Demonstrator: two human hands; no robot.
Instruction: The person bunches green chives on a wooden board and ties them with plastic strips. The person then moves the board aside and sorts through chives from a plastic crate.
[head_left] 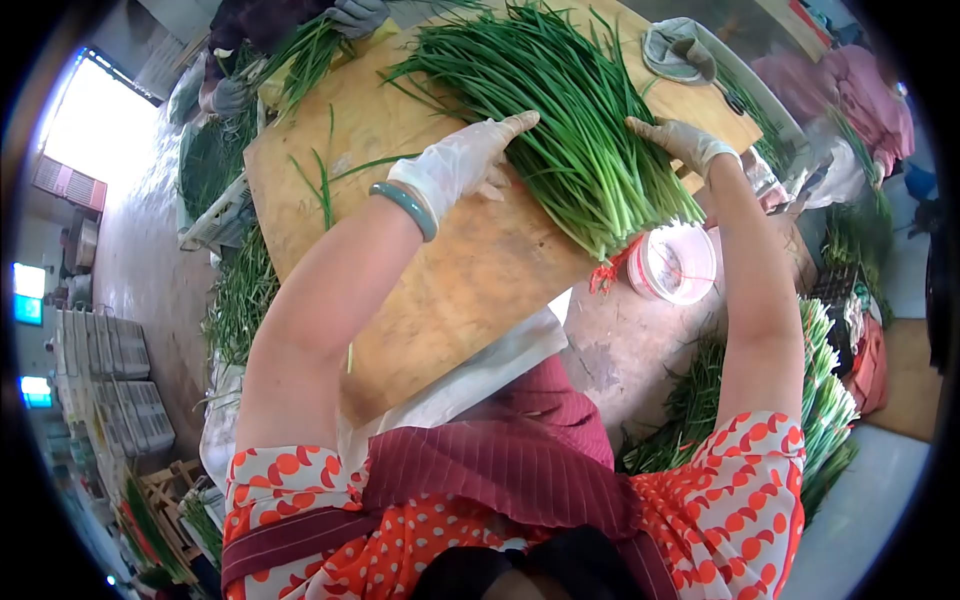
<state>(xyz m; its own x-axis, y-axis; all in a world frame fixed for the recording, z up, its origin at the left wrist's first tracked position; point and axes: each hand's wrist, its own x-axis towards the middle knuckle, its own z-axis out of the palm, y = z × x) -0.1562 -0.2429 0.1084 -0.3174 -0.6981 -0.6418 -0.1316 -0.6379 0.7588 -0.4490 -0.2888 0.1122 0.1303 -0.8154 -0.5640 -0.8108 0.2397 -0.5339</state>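
Observation:
A broad pile of long green stalks (570,120) lies on the wooden board (450,290), pale cut ends toward me at the lower right. My left hand (465,160), in a whitish glove, touches the pile's left side, with the index finger stretched out and the other fingers apart. At the right side of the pile is my right hand (682,142), also gloved, its fingertips against the stalks and some fingers hidden. Neither hand is wrapped round the bunch. A few loose stalks (325,185) lie on the board to the left.
A white bucket (672,265) stands below the board's right edge, beside red ties (604,277). A grey cloth (680,52) lies at the board's far right. Across the board, a co-worker's gloved hand (358,17) holds stalks. More bundles (825,380) lie at right; crates (120,380) stand left.

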